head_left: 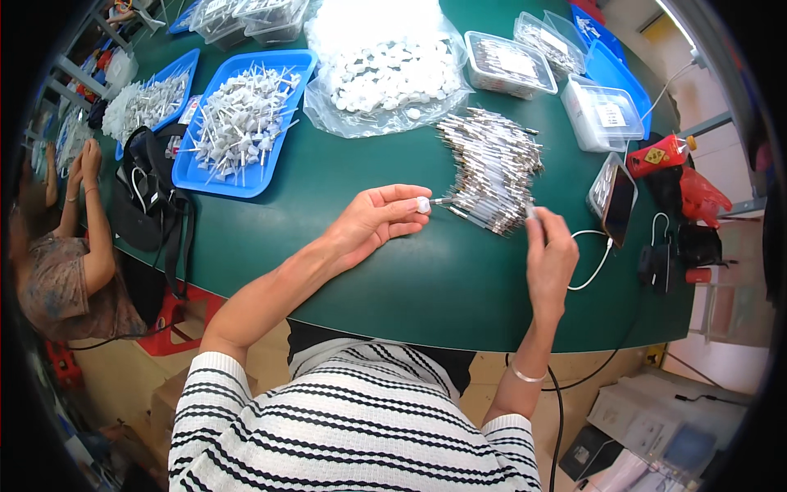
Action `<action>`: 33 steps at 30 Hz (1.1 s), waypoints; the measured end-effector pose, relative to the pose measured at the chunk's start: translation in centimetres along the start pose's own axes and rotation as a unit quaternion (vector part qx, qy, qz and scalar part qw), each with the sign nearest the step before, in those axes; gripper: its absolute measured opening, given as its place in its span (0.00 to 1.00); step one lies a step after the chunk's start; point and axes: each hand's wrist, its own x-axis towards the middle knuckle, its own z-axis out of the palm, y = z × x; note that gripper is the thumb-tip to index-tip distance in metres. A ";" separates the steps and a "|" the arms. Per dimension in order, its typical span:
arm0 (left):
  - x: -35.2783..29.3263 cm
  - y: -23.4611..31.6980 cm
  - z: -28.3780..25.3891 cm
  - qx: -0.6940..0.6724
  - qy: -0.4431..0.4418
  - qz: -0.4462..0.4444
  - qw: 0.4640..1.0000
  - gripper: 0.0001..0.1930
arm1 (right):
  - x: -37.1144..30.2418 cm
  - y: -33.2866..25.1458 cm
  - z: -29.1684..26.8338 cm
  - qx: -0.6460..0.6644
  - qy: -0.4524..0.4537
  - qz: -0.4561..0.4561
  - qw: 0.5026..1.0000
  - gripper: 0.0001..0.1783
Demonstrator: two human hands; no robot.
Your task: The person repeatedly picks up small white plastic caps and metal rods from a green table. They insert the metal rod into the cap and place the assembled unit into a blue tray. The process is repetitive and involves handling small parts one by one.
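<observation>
My left hand [366, 220] pinches a small, white, rounded cap [423, 206] just left of a heap of thin, silvery metal rods [492, 168] on the dark green surface [369, 299]. My right hand [552, 256] hovers at the heap's lower right edge, thumb and finger close together; I cannot tell what they grip. A clear plastic bag [328, 119] of white pieces lies beyond.

Centre of the frame: the left hand [381, 220] pinches a small white rounded piece [423, 206] above a dark green tabletop [410, 303]. Right of centre: the right hand [551, 250] beside a heap of slender silver-and-white rods [492, 168]. Upper left: a blue rectangular plastic tray [182, 168] of white-headed sticks [246, 123].
</observation>
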 end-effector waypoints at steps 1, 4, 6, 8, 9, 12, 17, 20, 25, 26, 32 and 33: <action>0.0 -0.1 0.1 0.001 -0.001 -0.003 1.000 0.12 | 0.6 1.4 0.2 -0.063 0.004 -0.011 0.998 0.10; 0.0 0.0 0.1 0.006 -0.004 -0.004 1.000 0.12 | 2.8 5.2 1.5 -0.161 0.031 -0.049 0.985 0.12; 0.1 0.1 -0.2 0.003 -0.004 0.001 1.000 0.12 | 3.5 4.5 1.5 -0.164 0.059 -0.076 0.982 0.13; 0.0 0.1 -0.4 -0.004 -0.003 0.008 1.000 0.13 | 3.3 2.4 1.0 -0.137 0.096 -0.101 0.981 0.14; 0.0 0.0 -0.5 -0.002 -0.003 0.009 1.000 0.13 | 2.8 0.1 0.6 -0.019 0.051 -0.095 0.994 0.18; 0.1 -0.2 -0.5 0.000 -0.011 0.002 1.000 0.12 | 1.0 -4.8 1.9 0.331 -0.152 -0.039 0.930 0.28; -0.1 0.1 -0.1 -0.003 -0.004 0.002 1.000 0.12 | 0.8 -7.0 4.2 0.412 -0.107 -0.088 0.900 0.05; 0.0 0.0 -0.4 -0.009 -0.009 0.004 1.000 0.12 | 0.5 -6.6 5.1 0.423 -0.105 -0.067 0.898 0.05; 0.1 -0.1 -0.6 -0.010 -0.010 0.007 1.000 0.12 | 0.3 -6.5 5.2 0.423 -0.101 -0.066 0.898 0.04; 0.1 -0.1 -0.6 -0.009 -0.011 0.007 1.000 0.12 | 0.2 -6.4 5.2 0.428 -0.101 -0.063 0.896 0.04; 0.2 -0.2 -0.9 0.000 -0.010 0.010 1.000 0.12 | 0.2 -6.4 5.4 0.438 -0.117 -0.063 0.889 0.05; 0.2 -0.2 -0.8 0.001 -0.009 0.010 1.000 0.12 | 0.1 -6.4 5.4 0.444 -0.119 -0.057 0.886 0.05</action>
